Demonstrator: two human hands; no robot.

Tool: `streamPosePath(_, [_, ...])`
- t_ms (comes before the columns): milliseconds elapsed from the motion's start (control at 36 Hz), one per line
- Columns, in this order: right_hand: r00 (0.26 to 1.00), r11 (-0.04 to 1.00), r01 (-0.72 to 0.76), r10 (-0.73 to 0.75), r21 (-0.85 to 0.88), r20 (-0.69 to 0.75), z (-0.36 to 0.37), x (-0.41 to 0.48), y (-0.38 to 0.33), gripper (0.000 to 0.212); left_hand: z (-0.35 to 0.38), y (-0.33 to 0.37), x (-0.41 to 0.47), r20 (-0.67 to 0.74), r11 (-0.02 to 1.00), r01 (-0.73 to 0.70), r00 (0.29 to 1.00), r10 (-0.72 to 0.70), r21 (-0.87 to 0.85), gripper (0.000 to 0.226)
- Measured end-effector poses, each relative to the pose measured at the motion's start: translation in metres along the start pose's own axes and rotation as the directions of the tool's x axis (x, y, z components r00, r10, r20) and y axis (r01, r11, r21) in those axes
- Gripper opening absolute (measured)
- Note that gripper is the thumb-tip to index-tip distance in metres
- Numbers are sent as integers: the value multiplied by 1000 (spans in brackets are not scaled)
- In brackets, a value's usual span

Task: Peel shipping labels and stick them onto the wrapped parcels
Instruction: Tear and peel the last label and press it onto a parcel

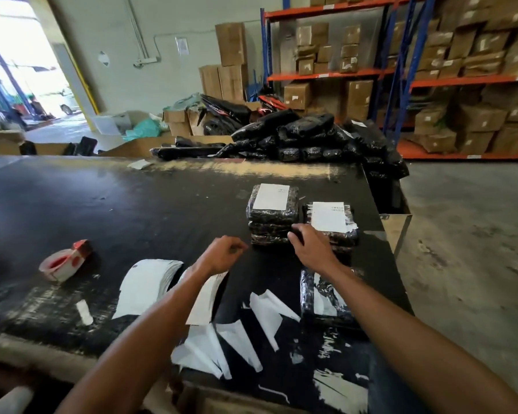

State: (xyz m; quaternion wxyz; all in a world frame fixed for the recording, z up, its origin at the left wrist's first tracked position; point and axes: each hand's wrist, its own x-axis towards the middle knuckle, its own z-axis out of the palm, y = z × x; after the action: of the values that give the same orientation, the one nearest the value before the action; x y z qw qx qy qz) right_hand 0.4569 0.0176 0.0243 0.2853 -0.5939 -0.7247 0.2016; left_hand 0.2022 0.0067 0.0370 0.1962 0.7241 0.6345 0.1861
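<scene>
Two stacks of black wrapped parcels stand side by side on the black table (132,210). The left stack (271,225) and the right stack (338,231) each carry a white label on top. My right hand (310,245) rests on the near edge of the right stack, thumb against the left one. My left hand (222,253) hovers just left of the stacks, fingers loosely curled, holding nothing I can see. A pile of blank labels (148,283) lies under my left forearm. Another wrapped parcel (326,297) lies below my right wrist.
A red and white tape dispenser (65,261) sits at the left. Peeled backing strips (251,330) litter the near table. A heap of black wrapped parcels (299,135) fills the far right corner. Shelves of cartons (431,70) stand behind.
</scene>
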Motion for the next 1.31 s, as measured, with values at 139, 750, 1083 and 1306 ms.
streamPosePath(139, [994, 995, 65, -58, -73, 93, 38, -3, -35, 40, -28, -54, -23, 0, 996, 15, 1000, -15, 86, 29])
streamPosePath(750, [875, 965, 102, 27, -240, 483, 196, -2, -97, 86, -23, -190, -35, 247, 982, -51, 969, 5, 179, 84])
streamPosePath(1083, [929, 973, 174, -111, -153, 352, 186, 1, -96, 44, -42, -185, -23, 143, 992, -113, 984, 104, 53, 62])
streamPosePath(1306, [922, 936, 347, -329, -58, 205, 145, 1, -99, 52, -69, -143, -25, 356, 837, 299, 925, -136, -457, 83])
